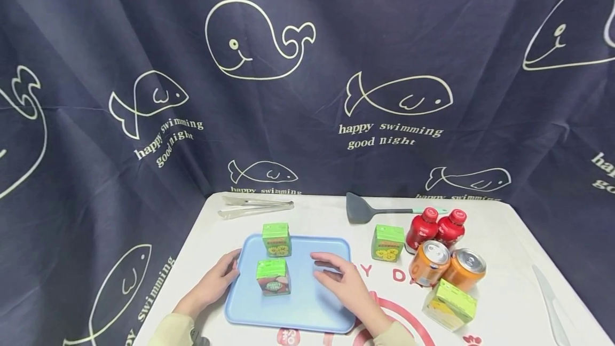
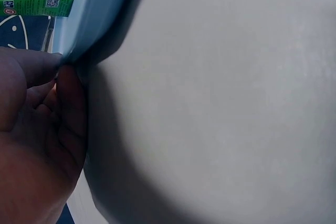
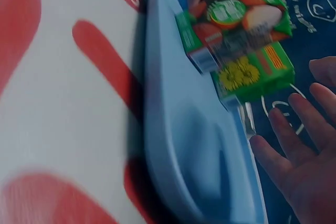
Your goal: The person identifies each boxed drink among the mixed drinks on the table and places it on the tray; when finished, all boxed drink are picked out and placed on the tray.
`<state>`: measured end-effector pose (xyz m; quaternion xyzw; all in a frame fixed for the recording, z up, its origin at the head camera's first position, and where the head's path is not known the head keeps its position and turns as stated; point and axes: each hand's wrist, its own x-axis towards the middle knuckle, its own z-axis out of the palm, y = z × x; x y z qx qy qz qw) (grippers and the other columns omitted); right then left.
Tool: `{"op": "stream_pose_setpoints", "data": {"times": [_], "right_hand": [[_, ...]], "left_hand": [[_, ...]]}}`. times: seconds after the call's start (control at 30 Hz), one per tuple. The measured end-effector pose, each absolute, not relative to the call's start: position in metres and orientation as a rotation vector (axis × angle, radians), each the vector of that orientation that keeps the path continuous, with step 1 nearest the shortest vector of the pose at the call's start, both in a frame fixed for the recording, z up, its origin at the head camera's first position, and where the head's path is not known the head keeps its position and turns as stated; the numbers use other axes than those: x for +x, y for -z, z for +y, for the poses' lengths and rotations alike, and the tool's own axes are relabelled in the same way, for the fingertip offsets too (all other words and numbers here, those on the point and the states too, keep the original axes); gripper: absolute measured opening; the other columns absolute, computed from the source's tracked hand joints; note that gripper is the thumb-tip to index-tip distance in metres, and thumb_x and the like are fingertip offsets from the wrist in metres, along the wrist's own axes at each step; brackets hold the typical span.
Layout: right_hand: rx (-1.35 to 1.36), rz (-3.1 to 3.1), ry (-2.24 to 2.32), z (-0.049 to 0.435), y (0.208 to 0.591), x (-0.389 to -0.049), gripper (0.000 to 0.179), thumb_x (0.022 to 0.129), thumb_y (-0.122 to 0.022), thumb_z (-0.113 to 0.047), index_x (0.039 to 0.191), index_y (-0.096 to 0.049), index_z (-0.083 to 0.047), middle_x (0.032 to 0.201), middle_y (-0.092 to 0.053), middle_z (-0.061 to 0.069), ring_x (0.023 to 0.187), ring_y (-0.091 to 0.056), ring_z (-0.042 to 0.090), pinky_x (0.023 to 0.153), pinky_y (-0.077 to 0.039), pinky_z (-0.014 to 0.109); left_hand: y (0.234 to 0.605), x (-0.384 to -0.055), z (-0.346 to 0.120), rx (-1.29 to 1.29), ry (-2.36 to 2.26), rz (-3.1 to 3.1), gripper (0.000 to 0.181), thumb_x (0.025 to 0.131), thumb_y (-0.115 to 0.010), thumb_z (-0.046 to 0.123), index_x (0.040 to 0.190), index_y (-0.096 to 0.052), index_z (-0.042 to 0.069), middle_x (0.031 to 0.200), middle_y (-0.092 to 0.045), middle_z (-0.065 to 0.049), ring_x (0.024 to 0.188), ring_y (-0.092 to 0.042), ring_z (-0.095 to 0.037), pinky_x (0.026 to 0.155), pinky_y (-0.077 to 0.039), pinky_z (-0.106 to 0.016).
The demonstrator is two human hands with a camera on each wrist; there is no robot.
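Note:
A light blue tray (image 1: 307, 308) lies on the table with two drink cartons standing on it. At the back is a green carton with yellow flowers (image 1: 277, 240); in front of it, a green-topped carton with red and brown fruit pictures (image 1: 273, 277). My left hand (image 1: 213, 284) is at the tray's left rim, thumb and fingers pinching the edge in the left wrist view. My right hand (image 1: 343, 282) hovers above the tray's right side, holding nothing, its fingers spread apart in the right wrist view.
Right of the tray stand another flowered carton (image 1: 388, 243), two red bottles (image 1: 423, 229), two orange cans (image 1: 431, 264) and a yellow-green carton (image 1: 450, 306). Metal tongs (image 1: 254, 207) and a spatula (image 1: 360, 210) lie at the back, a knife (image 1: 550, 303) at far right.

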<state>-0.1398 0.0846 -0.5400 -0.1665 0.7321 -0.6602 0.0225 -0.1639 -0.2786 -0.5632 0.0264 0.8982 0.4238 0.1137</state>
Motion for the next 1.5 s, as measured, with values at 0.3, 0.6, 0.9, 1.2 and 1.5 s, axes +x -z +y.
{"op": "stream_pose_setpoints", "data": {"times": [0.3, 0.6, 0.9, 1.2, 1.5], "right_hand": [[-0.452, 2.302, 2.091, 0.120, 0.534, -0.140, 0.036, 0.095, -0.078, -0.006, 0.130, -0.071, -0.007, 0.132, -0.070, 0.011, 0.125, -0.065, 0.025, 0.106, -0.052, 0.048], [-0.322, 2.361, 2.093, 0.144, 0.533, -0.131, 0.034, 0.094, -0.079, -0.007, 0.127, -0.072, -0.007, 0.129, -0.072, 0.010, 0.121, -0.068, 0.020, 0.105, -0.054, 0.043], [-0.258, 2.469, 2.058, 0.175, 0.525, -0.125, 0.033, 0.095, -0.079, -0.007, 0.127, -0.072, -0.007, 0.129, -0.071, 0.013, 0.121, -0.068, 0.024, 0.097, -0.057, 0.024], [-0.359, 2.663, 2.010, 0.203, 0.504, -0.115, 0.035, 0.093, -0.080, -0.004, 0.128, -0.072, -0.008, 0.126, -0.071, 0.015, 0.117, -0.068, 0.010, 0.098, -0.056, 0.023], [-0.468, 2.782, 1.918, 0.225, 0.491, -0.104, 0.043, 0.092, -0.080, 0.001, 0.132, -0.070, -0.009, 0.129, -0.071, 0.007, 0.120, -0.063, 0.000, 0.098, -0.054, 0.019]], "left_hand": [[0.560, -0.166, -0.278, 0.096, -1.252, 2.638, 0.056, 0.109, -0.052, 0.014, 0.161, -0.034, 0.002, 0.163, -0.036, -0.025, 0.150, -0.031, -0.047, 0.123, -0.025, -0.062], [0.559, -0.163, -0.277, 0.090, -1.246, 2.638, 0.057, 0.109, -0.052, 0.016, 0.161, -0.034, 0.003, 0.162, -0.036, -0.025, 0.150, -0.031, -0.047, 0.123, -0.025, -0.062], [0.560, -0.162, -0.276, 0.089, -1.241, 2.643, 0.056, 0.109, -0.052, 0.016, 0.161, -0.035, 0.004, 0.163, -0.036, -0.024, 0.151, -0.031, -0.045, 0.123, -0.025, -0.061], [0.562, -0.164, -0.277, 0.088, -1.240, 2.644, 0.056, 0.110, -0.051, 0.017, 0.161, -0.035, 0.003, 0.163, -0.037, -0.024, 0.151, -0.031, -0.045, 0.123, -0.025, -0.062], [0.564, -0.163, -0.278, 0.077, -1.257, 2.629, 0.056, 0.110, -0.051, 0.015, 0.162, -0.034, 0.004, 0.164, -0.035, -0.024, 0.151, -0.029, -0.046, 0.124, -0.022, -0.062]]}}
